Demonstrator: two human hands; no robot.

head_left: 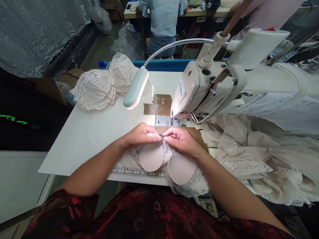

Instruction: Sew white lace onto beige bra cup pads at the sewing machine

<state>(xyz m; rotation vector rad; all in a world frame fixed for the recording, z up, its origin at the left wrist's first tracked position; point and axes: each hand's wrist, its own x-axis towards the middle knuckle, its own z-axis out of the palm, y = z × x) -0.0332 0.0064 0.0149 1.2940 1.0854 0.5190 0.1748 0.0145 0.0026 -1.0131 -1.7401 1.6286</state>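
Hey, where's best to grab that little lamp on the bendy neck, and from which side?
Grip the middle of the lamp head, probably from the near left: its long body slants toward you, the flexible neck joins the far end, and the sewing machine stands to the right.

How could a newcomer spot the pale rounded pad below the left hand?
Find the white sewing machine, then the bare left hand at its lower left. Below lies the pale, smooth, rounded pad, left of its matching neighbour and higher in view.
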